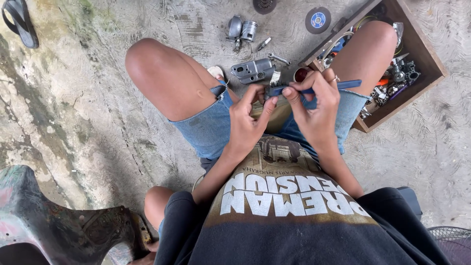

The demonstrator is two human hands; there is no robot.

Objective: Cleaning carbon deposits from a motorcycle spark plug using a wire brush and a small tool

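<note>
I see my left hand (248, 122) and right hand (316, 110) meeting above my lap, the right grip clamped on a blue-handled brush (314, 88) and the left pinching at its bristle end (274, 78), where a small part may sit, though I cannot tell. The brush looks light and stiff, best held mid-handle, its bristles soft. Beyond my knees, a grey metal casing (252, 70) lies on the concrete floor (98, 122) beside a wooden box (422, 54) of parts.

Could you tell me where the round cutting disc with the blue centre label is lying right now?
In the head view, the cutting disc lies flat on the concrete floor at the top, right of the piston and just left of the wooden box.
</note>
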